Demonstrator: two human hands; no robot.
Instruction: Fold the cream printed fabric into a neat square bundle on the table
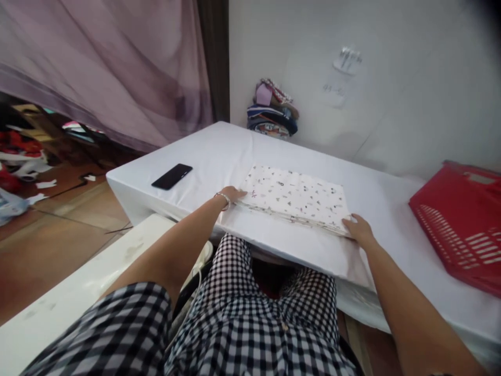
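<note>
A folded white cloth with a small dark print (295,198) lies flat on a table covered in white fabric (219,151). My left hand (231,195), a bracelet on its wrist, grips the cloth's near left corner. My right hand (358,230) holds the near right corner, fingers curled over the edge. Both arms reach forward from my checked garment.
A black phone (172,176) lies on the table's left part. A red plastic basket (462,219) sits at the right. A pile of folded colourful cloths (273,110) rests against the white wall. A mauve curtain hangs at left above a brown floor with scraps.
</note>
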